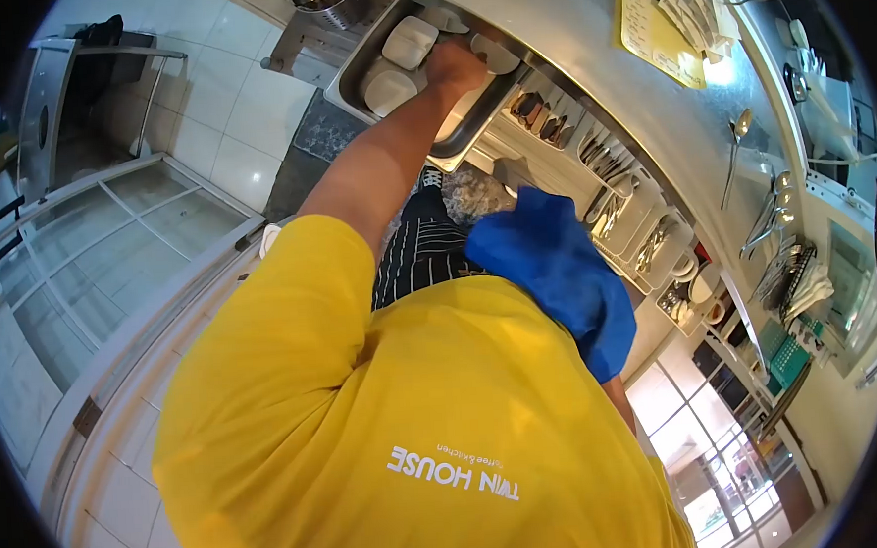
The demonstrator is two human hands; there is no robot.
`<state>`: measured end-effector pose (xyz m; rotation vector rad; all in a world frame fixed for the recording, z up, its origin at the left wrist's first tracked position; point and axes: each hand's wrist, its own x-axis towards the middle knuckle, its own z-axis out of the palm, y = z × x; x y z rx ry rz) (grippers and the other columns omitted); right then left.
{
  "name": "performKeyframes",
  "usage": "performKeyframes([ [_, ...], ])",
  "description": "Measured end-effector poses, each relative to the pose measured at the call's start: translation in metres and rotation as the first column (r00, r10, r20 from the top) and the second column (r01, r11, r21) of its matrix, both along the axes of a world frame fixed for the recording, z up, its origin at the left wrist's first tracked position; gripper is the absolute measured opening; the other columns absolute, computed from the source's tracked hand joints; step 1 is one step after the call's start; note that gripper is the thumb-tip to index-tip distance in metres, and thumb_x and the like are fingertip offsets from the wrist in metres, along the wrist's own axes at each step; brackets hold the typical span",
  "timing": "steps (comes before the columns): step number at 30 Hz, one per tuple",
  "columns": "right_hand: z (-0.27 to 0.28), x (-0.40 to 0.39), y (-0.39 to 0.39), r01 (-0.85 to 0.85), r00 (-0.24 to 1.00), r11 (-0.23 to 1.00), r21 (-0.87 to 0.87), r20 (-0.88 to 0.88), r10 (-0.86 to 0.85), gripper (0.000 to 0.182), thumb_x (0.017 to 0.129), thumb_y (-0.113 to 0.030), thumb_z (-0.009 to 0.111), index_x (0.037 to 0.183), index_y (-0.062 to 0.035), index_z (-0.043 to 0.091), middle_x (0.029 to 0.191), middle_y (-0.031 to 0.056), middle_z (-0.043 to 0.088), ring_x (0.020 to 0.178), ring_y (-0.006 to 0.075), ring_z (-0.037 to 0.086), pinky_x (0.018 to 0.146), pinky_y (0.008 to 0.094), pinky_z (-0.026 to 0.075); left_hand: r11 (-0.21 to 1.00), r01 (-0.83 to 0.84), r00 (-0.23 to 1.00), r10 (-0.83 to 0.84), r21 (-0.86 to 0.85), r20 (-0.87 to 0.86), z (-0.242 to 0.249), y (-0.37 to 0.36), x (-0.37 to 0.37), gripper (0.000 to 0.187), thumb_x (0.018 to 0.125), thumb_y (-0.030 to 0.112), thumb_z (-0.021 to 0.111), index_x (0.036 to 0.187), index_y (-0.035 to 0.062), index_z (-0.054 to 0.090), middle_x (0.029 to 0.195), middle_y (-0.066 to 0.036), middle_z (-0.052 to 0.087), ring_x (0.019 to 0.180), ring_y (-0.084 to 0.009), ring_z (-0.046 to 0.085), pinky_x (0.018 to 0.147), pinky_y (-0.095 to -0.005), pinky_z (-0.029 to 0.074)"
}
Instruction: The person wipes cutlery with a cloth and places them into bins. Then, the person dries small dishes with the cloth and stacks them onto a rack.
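Note:
My left hand [456, 70] reaches down into a dark-rimmed metal tub [349, 85] with white dishes in it. Its fingers are curled downward, and what they close on is hidden. A pale bowl [496, 57] is right beside the fingers. On the hand's other side lie a square white dish [410, 42] and a round white bowl [389, 93]. A blue cloth [557, 273] hangs at my right side. Part of my right forearm shows below it, but my right hand is out of sight.
A steel counter [584, 28] runs along the right, with a yellow sheet [656, 24] and spoons [741, 124] on it. Under it, an open drawer holds cutlery [606, 161] in compartments. A metal strainer basket [330, 0] stands beyond the tub. A glass-panelled frame [129, 231] is at left.

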<state>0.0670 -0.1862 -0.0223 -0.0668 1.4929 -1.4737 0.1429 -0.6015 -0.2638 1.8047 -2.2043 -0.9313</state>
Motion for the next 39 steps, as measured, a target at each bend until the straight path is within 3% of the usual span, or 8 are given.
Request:
performKeyframes([
  [11,-0.007,0.016,-0.028,0.085,0.996,0.992,-0.088,-0.001,-0.085,0.068,0.103,-0.059,0.045,0.146,-0.0068,0.043,0.125,0.01,0.062,0.109,0.0206,0.062,0.099,0.0342,0.049,0.987,0.12,0.992,-0.122,-0.109,-0.013,0.008,-0.027,0.016,0.035,0.086,0.039,0.064,0.099,0.0102,0.078,0.105,-0.017,0.076,0.101,-0.0377,0.071,0.092,-0.0441,0.057],
  [16,-0.007,0.012,-0.052,0.034,0.999,0.985,-0.169,0.019,-0.031,0.073,0.105,-0.064,0.041,0.151,-0.0076,0.039,0.129,0.0103,0.06,0.114,0.0206,0.062,0.103,0.0343,0.048,0.955,0.27,0.96,-0.277,-0.127,-0.045,0.1,0.015,0.052,0.032,0.082,0.036,0.066,0.088,0.007,0.076,0.09,-0.014,0.076,0.09,-0.0356,0.073,0.085,-0.0429,0.058],
  [18,-0.005,0.009,-0.065,-0.029,0.998,0.976,-0.215,0.05,0.04,0.074,0.105,-0.066,0.039,0.152,-0.008,0.038,0.131,0.0104,0.06,0.115,0.0206,0.061,0.104,0.0343,0.048,0.96,0.257,0.94,-0.221,0.114,-0.259,0.124,0.037,0.06,0.028,0.083,0.032,0.067,0.092,0.0068,0.076,0.082,-0.011,0.077,0.079,-0.0244,0.076,0.075,-0.0376,0.057],
  [26,-0.038,0.016,-0.107,-0.039,0.999,0.966,-0.257,-0.001,0.04,0.073,0.106,-0.057,0.044,0.151,-0.0003,0.038,0.135,0.0123,0.059,0.115,0.0209,0.061,0.102,0.0347,0.048,0.879,0.321,0.872,-0.129,0.353,-0.473,0.14,0.068,0.085,0.024,0.087,0.02,0.07,0.098,-0.0013,0.074,0.079,-0.009,0.074,0.071,-0.0164,0.073,0.069,-0.0312,0.056],
  [30,-0.021,0.029,-0.109,-0.107,0.993,0.96,-0.26,-0.083,0.088,0.065,0.104,-0.046,0.052,0.149,0.0005,0.041,0.134,0.0127,0.06,0.115,0.021,0.06,0.102,0.0345,0.048,0.726,0.181,0.89,0.167,0.664,-0.425,0.098,0.02,0.117,0.024,0.092,0.025,0.063,0.09,0.0027,0.072,0.067,-0.003,0.065,0.06,-0.0142,0.064,0.067,-0.0339,0.055],
  [32,-0.009,0.035,-0.108,-0.171,0.981,0.951,-0.259,-0.135,0.14,0.062,0.103,-0.041,0.056,0.147,0.0009,0.043,0.134,0.0129,0.06,0.115,0.0211,0.06,0.102,0.0343,0.048,0.29,0.131,0.908,0.349,0.948,-0.232,0.068,0.002,0.127,0.026,0.099,0.025,0.055,0.086,0.0054,0.067,0.06,0.002,0.054,0.052,-0.0111,0.052,0.062,-0.0307,0.05],
  [35,0.011,0.041,-0.109,-0.223,0.968,0.937,-0.269,-0.174,0.181,0.057,0.101,-0.032,0.061,0.145,0.0016,0.046,0.134,0.0132,0.061,0.115,0.0212,0.06,0.103,0.0341,0.047,0.251,0.133,0.906,0.36,0.959,-0.22,0.067,0.001,0.124,0.031,0.105,0.026,0.048,0.083,0.0083,0.062,0.057,0.005,0.046,0.049,-0.0093,0.043,0.059,-0.0279,0.045],
  [39,0.015,0.043,-0.107,0.075,0.922,0.925,-0.373,0.378,0.078,0.054,0.096,-0.019,0.071,0.142,0.0028,0.05,0.131,0.0135,0.063,0.113,0.021,0.061,0.102,0.033,0.047,0.232,0.134,0.882,0.415,0.963,-0.223,0.068,0.008,0.111,0.03,0.103,0.028,0.052,0.081,0.0092,0.062,0.058,0.007,0.043,0.05,-0.0079,0.041,0.058,-0.0266,0.042],
])
